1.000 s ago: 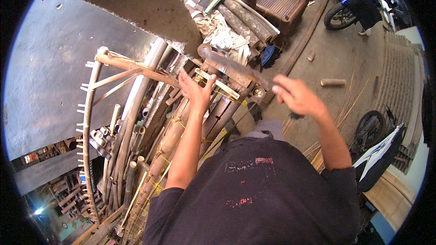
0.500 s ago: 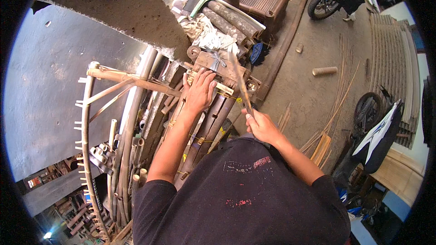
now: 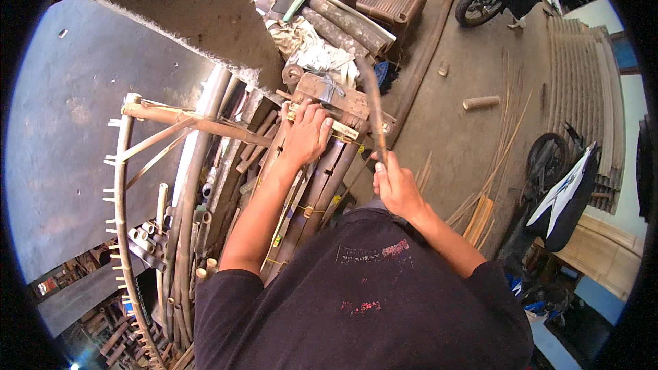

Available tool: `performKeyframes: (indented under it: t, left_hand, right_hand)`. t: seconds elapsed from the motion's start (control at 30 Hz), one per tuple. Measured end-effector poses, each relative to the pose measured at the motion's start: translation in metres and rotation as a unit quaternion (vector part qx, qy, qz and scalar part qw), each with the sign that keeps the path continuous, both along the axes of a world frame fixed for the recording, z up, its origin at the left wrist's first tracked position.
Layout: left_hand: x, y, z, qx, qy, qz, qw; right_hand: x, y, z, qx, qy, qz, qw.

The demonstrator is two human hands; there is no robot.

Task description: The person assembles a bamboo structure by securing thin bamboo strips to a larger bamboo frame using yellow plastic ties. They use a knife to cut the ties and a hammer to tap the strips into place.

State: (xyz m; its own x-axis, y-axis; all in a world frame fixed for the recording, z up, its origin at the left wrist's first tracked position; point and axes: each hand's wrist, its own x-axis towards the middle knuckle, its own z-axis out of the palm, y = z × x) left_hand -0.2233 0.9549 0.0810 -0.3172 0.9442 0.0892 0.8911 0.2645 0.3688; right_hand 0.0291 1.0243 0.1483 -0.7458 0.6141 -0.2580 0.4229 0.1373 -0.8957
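Note:
My left hand [image 3: 307, 133] is closed over a short, pale piece of split bamboo [image 3: 344, 129], which lies across the end of a bench made of dark bamboo poles [image 3: 319, 188]. The fingertips curl over its left end. In my right hand [image 3: 399, 190], to the right of the bench, is a long, narrow machete [image 3: 373, 99], its brownish lower part in my fist. Its blade points up and away and is smeared by motion. A wooden block [image 3: 336, 94] with a grey tie sits just beyond the left fingers. The blade appears apart from the bamboo piece.
At left stands a bamboo frame with pegs [image 3: 122, 199] beside upright poles. A handsaw with a pale green handle [image 3: 306, 0] and a cloth [image 3: 312, 46] rest on logs ahead. Thin bamboo strips [image 3: 490, 188], a bamboo offcut [image 3: 481, 103] and motorbikes [image 3: 565, 188] occupy the right.
The machete has swung upward and to the right, away from the bench end. My left hand keeps its place on the bamboo piece. The whole view has shifted slightly.

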Motion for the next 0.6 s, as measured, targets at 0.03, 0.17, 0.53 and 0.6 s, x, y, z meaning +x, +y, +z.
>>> performKeyframes:
  t: [0.03, 0.17, 0.53, 0.6]
  left_hand:
    - [0.0, 0.003, 0.003, -0.006, -0.002, 0.0, 1.0]
    - [0.001, 0.001, -0.001, -0.025, 0.007, -0.008, 1.0]
    - [0.002, 0.004, 0.007, -0.035, 0.023, -0.002, 0.999]
    - [0.004, 0.005, 0.01, -0.049, 0.02, 0.007, 0.999]
  right_hand:
    - [-0.002, -0.003, 0.0, 0.006, 0.01, -0.027, 1.0]
    - [0.006, 0.005, -0.038, 0.129, -0.077, 0.102, 0.983]
    - [0.004, 0.003, -0.018, 0.079, -0.012, 0.056, 0.995]
    - [-0.006, 0.006, 0.026, 0.063, 0.085, 0.016, 0.994]
